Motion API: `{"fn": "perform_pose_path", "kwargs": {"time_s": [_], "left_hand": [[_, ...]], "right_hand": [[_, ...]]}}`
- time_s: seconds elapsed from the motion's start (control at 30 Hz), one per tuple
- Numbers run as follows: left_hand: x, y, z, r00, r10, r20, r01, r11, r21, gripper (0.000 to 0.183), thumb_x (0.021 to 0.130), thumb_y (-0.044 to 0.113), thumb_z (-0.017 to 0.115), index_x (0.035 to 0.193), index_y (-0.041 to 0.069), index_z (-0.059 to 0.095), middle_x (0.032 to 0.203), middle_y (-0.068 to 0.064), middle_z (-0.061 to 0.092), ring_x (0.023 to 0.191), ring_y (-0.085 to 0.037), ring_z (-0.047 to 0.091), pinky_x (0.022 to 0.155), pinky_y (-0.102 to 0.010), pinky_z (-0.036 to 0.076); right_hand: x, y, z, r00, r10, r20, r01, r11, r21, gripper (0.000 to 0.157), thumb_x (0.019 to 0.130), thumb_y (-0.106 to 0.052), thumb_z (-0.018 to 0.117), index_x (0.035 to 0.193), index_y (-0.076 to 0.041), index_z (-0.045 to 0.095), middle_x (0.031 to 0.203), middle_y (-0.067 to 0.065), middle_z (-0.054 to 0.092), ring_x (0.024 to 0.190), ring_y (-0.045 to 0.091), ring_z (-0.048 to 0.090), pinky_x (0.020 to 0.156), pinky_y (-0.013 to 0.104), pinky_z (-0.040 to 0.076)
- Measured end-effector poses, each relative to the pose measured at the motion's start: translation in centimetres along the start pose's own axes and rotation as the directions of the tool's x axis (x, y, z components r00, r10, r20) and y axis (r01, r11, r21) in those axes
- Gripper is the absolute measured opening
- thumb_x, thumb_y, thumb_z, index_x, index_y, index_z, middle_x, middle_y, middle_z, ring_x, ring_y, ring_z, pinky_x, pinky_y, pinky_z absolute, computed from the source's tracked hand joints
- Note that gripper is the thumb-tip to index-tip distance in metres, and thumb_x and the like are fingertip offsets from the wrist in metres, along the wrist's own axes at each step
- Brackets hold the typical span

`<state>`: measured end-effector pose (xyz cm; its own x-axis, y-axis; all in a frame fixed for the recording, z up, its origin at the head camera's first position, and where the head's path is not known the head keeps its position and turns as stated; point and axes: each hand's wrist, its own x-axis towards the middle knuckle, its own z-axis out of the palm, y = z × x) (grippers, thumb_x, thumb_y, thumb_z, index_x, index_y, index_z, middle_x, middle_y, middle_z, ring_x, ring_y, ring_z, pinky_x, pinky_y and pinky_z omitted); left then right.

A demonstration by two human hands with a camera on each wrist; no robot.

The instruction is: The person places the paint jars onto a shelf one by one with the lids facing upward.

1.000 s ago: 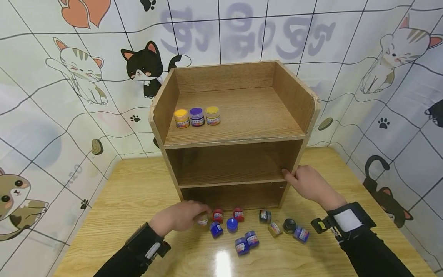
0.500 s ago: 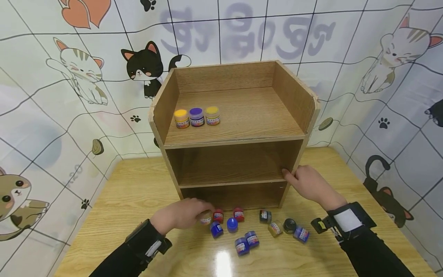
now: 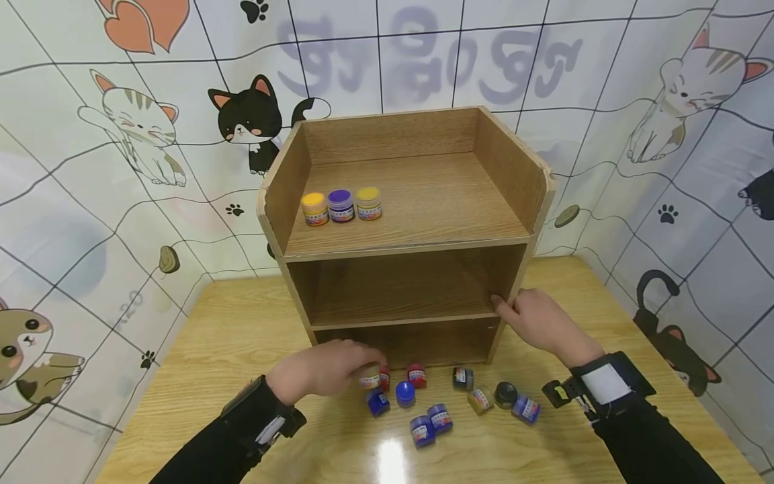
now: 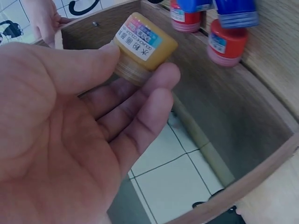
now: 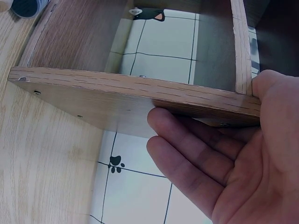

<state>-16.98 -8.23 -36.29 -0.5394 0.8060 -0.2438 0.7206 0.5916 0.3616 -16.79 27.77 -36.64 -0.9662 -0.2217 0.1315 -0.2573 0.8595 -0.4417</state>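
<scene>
The head view shows three small jars standing side by side toward the left of the top level of the wooden shelf unit: an orange-lidded jar, a purple-lidded jar and a yellow-lidded jar. The grip of the left hand is closed on an ochre jar, pinched between thumb and fingers before the bottom compartment; whether it touches the red jar beside it cannot be told. The right hand grips the unit's right side panel, thumb inside, fingers outside. Ten other jars, mostly blue jars, lie scattered on the tabletop. Judging by this layout, the work seems at an early stage: three jars up, one in hand, ten left below.
</scene>
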Motion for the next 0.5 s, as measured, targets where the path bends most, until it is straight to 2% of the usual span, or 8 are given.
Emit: {"fn": "perform_pose_path", "kwargs": {"time_s": [0.13,0.2,0.37,0.5], "left_hand": [[0.1,0.6,-0.6,1.000,0.018,0.000,-0.018,1.000,0.000,0.029,0.100,0.014,0.047,0.128,0.015,0.057,0.127,0.001,0.061,0.118,-0.016,0.054,0.100,-0.038,0.046],[0.2,0.9,-0.8,1.000,0.026,0.000,-0.026,1.000,0.003,0.029,0.101,0.015,0.046,0.128,0.014,0.056,0.127,0.001,0.060,0.119,-0.016,0.053,0.100,-0.038,0.045],[0.4,1.5,-1.4,0.999,0.038,0.012,-0.038,0.999,0.008,0.030,0.101,0.015,0.044,0.130,0.014,0.055,0.130,0.000,0.059,0.121,-0.016,0.051,0.102,-0.038,0.044],[0.6,2.0,-1.8,0.998,0.053,0.022,-0.053,0.999,0.008,0.031,0.102,0.016,0.043,0.130,0.015,0.055,0.132,0.001,0.058,0.122,-0.015,0.050,0.103,-0.037,0.043]], "right_hand": [[0.1,0.0,0.0,1.000,-0.002,-0.003,0.002,1.000,-0.005,0.047,0.102,-0.034,0.037,0.105,0.003,0.066,0.059,-0.002,0.046,0.049,0.011,0.038,0.045,0.028,0.030],[0.1,0.1,0.0,1.000,-0.005,-0.003,0.005,1.000,-0.003,0.047,0.102,-0.034,0.037,0.106,0.003,0.066,0.062,-0.001,0.050,0.050,0.011,0.040,0.045,0.028,0.030],[0.1,0.0,0.0,1.000,-0.009,-0.001,0.009,1.000,0.012,0.049,0.102,-0.034,0.038,0.114,0.006,0.063,0.080,0.007,0.064,0.054,0.012,0.045,0.046,0.029,0.032],[0.0,0.0,-0.1,1.000,-0.004,0.003,0.004,1.000,0.010,0.048,0.102,-0.034,0.037,0.109,0.005,0.065,0.072,0.004,0.060,0.052,0.012,0.043,0.046,0.029,0.032]]}}
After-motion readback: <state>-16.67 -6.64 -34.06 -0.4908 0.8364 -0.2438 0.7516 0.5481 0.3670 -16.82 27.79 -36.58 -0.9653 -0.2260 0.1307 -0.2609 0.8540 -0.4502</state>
